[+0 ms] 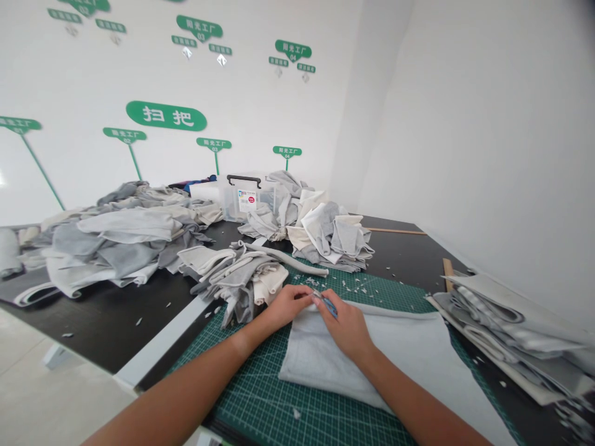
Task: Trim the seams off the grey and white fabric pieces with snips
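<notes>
A light grey piece of cloth (400,356) lies flat on the green cutting mat (274,402). My left hand (286,303) pinches the cloth's far corner with its fingers closed. My right hand (344,325) is closed around a small blue-handled tool (328,303), whose tip meets the cloth edge right beside my left fingertips. Both hands touch at that corner.
Piles of grey and cream fabric pieces (125,238) cover the black table (106,322) to the left and behind, with a smaller heap (242,275) just beyond my hands. A clear plastic box (242,198) stands at the back. Stacked grey cloths (515,334) lie at right, by the white wall.
</notes>
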The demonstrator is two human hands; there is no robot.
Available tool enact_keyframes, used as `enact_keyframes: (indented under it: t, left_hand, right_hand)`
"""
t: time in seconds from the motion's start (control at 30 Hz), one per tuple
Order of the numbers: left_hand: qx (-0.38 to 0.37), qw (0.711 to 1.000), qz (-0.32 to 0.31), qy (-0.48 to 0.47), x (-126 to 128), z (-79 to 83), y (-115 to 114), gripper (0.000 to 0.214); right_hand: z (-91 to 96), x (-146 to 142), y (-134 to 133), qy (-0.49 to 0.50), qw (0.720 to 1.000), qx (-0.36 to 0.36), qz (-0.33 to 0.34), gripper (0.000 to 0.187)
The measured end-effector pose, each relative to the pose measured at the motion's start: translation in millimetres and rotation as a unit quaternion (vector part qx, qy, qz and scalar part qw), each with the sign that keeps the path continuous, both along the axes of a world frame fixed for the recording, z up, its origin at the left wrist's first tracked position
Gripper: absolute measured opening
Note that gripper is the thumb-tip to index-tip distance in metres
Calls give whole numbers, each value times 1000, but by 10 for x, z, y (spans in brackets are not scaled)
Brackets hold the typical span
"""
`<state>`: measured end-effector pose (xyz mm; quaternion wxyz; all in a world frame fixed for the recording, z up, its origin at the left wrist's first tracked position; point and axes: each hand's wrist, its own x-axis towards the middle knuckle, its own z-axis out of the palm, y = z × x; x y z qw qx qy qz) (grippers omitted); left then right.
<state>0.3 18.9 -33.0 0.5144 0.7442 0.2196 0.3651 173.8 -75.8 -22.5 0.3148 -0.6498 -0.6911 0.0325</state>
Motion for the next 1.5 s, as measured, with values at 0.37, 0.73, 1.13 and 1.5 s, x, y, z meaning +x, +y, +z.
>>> enact_keyframes:
  t: [0.37,0.73,1.13,1.5]
  left_hand:
    - [-16,1000,0,11,-7,63,-45,31]
    - [-28,999,4,30,-20,89,-74,40]
    - [-34,999,-11,7,4,29,-36,33]
    - [-41,999,-13,11,-9,74,-78,35]
  right_hand:
    - [7,10,-6,10,1000,-6,18,35]
    - [6,24,-3,59,997,-7,38,36]
    - [-11,8,14,43,999,-8,28,31]
    - [7,15,16,80,996,-1,49,34]
